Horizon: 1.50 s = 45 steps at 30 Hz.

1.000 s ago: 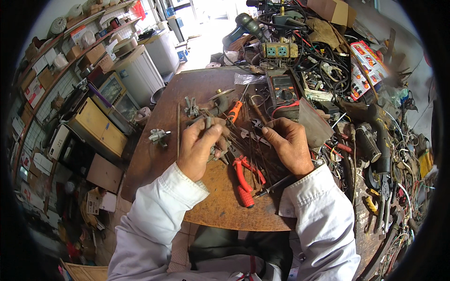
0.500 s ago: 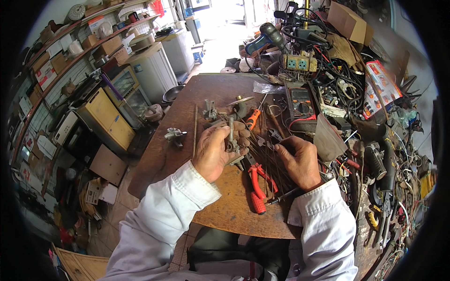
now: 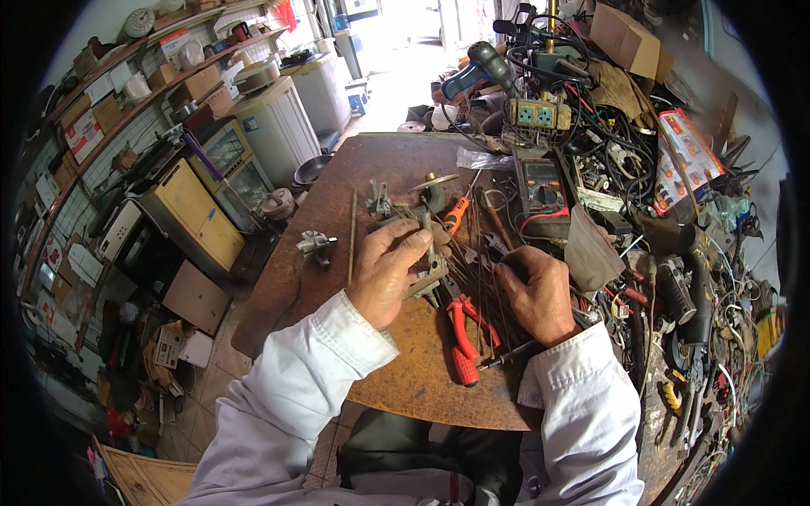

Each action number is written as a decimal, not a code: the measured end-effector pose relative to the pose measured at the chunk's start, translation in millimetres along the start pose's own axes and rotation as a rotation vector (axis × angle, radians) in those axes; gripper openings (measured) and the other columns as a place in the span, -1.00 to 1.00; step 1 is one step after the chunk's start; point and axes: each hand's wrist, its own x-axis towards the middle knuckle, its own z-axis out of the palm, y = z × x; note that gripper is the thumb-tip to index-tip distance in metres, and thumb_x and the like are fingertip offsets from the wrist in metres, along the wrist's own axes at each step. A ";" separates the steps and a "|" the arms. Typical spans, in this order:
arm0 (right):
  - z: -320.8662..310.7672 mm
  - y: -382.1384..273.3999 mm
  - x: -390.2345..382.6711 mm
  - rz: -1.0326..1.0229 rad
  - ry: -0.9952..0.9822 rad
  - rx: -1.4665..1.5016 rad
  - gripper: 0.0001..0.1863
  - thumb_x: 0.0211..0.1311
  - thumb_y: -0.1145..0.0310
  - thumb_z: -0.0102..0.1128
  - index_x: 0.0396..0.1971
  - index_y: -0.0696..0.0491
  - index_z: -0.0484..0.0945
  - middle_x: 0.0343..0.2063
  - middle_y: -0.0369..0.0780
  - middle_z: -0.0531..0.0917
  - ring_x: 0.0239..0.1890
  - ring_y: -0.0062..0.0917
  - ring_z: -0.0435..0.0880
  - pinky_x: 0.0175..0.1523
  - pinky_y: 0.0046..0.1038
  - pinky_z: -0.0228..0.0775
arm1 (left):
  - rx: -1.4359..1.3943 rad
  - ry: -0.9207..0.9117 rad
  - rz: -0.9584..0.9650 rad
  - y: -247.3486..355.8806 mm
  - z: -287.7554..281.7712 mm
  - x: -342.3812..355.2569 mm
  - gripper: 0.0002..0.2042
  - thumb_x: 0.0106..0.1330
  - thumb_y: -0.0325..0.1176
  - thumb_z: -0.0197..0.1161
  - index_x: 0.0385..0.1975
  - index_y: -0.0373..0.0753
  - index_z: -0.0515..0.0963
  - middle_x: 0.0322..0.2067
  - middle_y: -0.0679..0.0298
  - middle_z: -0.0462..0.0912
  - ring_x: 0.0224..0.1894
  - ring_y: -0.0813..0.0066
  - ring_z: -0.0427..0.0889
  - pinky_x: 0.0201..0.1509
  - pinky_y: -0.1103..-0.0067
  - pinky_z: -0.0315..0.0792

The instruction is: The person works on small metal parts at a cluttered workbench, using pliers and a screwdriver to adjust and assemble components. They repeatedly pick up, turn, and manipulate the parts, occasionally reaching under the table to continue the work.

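My left hand (image 3: pixel 384 274) is closed around a greyish metal part (image 3: pixel 434 268) with a short upright stem; fingers hide some of it. Curled over thin rods on the table, my right hand (image 3: pixel 537 291) has its thumb and fingers together, and what they may hold is hidden. Pliers (image 3: pixel 462 329) with red handles lie between the hands. Beyond them is an orange screwdriver (image 3: pixel 456 215). A cast metal fitting (image 3: pixel 315 244) rests left of my left hand, and a similar fitting (image 3: pixel 378 201) lies farther back. A thin rod (image 3: pixel 353 236) lies between those fittings.
The brown wooden table (image 3: pixel 396 396) carries a multimeter (image 3: pixel 542 185) at right. Tangled cables and tools (image 3: pixel 700 337) crowd the right side. A power socket block (image 3: pixel 537 115) and a blue heat gun (image 3: pixel 477 72) stand at the back right. Loaded shelves (image 3: pixel 126 101) line the left wall.
The metal part in my left hand has turned and shifted slightly right, with the thumb now lying across its stem. My right hand has barely moved.
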 end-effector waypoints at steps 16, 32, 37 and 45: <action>-55.4 25.7 24.0 0.309 0.191 0.342 -0.84 0.25 0.45 0.27 -0.35 0.28 0.67 -0.59 -0.33 0.61 -0.59 -0.74 0.43 -0.50 -0.60 0.25 | 0.975 0.165 0.292 22.8 -35.7 15.3 -0.82 0.26 -0.46 0.33 -0.23 -0.43 0.57 -0.37 0.24 0.65 -0.33 0.58 0.55 -0.19 0.57 0.45; -53.6 39.2 26.9 0.312 0.215 0.252 -0.82 0.24 0.46 0.27 -0.31 0.30 0.66 -0.48 -0.25 0.69 -0.43 -0.67 0.53 -0.31 -0.54 0.39 | 1.301 0.081 0.176 25.4 -31.1 4.2 -0.77 0.23 -0.52 0.25 -0.14 -0.44 0.58 -0.31 0.04 0.68 -0.24 0.33 0.68 -0.08 0.44 0.52; -54.2 37.4 26.1 0.297 0.206 0.233 -0.82 0.24 0.47 0.26 -0.30 0.31 0.67 -0.45 -0.23 0.71 -0.41 -0.68 0.54 -0.27 -0.54 0.41 | 1.213 0.091 0.289 31.1 -21.4 3.5 -0.83 0.24 -0.53 0.28 -0.20 -0.44 0.60 -0.25 0.04 0.69 -0.21 0.34 0.69 -0.07 0.47 0.53; -51.0 36.1 26.1 0.273 0.195 0.184 -0.81 0.22 0.47 0.25 -0.30 0.31 0.66 -0.47 -0.23 0.71 -0.42 -0.67 0.55 -0.27 -0.54 0.40 | 1.250 0.240 0.485 40.6 -33.3 4.0 -0.86 0.29 -0.55 0.20 -0.22 -0.41 0.61 -0.27 0.06 0.71 -0.22 0.31 0.70 -0.10 0.48 0.51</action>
